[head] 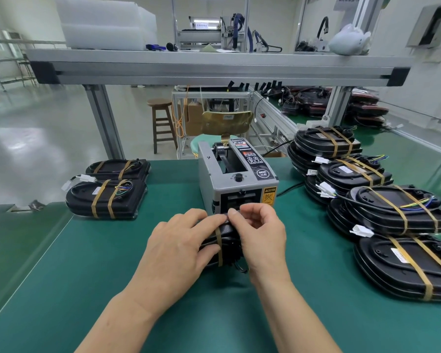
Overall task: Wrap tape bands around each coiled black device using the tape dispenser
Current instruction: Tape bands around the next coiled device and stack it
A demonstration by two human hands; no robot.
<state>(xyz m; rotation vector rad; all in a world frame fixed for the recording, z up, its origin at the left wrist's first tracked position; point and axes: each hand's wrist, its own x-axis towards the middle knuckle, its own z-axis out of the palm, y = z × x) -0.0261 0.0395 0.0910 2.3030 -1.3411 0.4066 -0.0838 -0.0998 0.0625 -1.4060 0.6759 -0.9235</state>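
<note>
— What sat on the worktop (107,271), counted?
— One tape dispenser (236,179), centre frame.
— And the rest?
— Black devices (107,200): two showed at left, four topped the right-hand stacks, one lay lower centre under two hands (178,248) (257,233). One stool (162,123), upper centre.

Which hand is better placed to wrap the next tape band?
Right hand: its fingers pinch the tape strip at the dispenser mouth, while the left hand presses the black device down.
</note>
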